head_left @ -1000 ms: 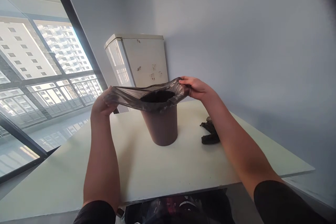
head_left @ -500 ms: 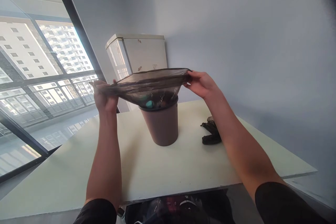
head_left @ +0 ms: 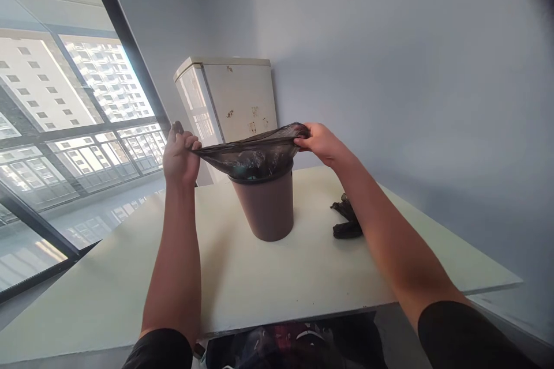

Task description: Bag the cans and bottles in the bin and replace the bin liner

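Observation:
A thin, see-through black garbage bag (head_left: 259,153) rises out of a brownish trash can (head_left: 266,207) that stands upright on the table. My left hand (head_left: 180,153) is closed on the bag's edge, left of the can and higher than its rim. On the other side, my right hand (head_left: 319,143) pinches the bag's right edge just above the rim. The bag's mouth is pulled taut between both hands. Through the film, blurred contents show inside, too unclear to name.
The pale table (head_left: 242,282) carries crumpled black plastic bags (head_left: 347,225) right of the can, partly behind my right forearm. A white refrigerator (head_left: 242,92) with rusty marks stands behind. Glass windows (head_left: 78,98) are at the left, a grey wall (head_left: 389,69) at the right.
Both hands have come closer together, the left moving right and the right moving slightly left. The bag's mouth has narrowed and flattened, and the greenish thing inside shows less.

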Demonstrator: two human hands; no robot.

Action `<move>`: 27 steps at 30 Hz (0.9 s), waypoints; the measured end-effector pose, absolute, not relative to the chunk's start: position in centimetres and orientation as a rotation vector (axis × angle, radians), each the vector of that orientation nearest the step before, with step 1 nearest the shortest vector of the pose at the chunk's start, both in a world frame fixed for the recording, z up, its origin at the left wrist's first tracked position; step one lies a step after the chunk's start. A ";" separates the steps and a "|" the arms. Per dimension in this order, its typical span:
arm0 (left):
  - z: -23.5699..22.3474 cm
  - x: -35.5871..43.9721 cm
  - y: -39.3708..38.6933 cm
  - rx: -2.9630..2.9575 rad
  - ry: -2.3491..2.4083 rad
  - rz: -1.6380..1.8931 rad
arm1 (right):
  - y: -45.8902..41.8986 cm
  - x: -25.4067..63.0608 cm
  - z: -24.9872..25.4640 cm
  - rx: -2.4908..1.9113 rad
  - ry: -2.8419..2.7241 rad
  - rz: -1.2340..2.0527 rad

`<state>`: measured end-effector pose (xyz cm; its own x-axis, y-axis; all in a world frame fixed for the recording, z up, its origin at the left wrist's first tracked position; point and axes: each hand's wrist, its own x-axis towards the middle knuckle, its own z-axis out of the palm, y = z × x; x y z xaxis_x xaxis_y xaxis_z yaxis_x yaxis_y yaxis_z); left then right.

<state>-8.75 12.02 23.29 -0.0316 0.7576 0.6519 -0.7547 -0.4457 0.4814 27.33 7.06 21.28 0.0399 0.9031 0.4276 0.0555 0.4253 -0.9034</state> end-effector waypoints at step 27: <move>24.1 -6.9 9.6 0.980 0.068 1.693 | 6.2 22.3 20.0 -0.220 -1.227 1.166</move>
<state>-6.94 9.56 24.12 -0.0318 0.8252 0.5640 -0.7771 -0.3753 0.5052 22.26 6.18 20.02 -0.1169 0.7821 0.6121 -0.5720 0.4509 -0.6853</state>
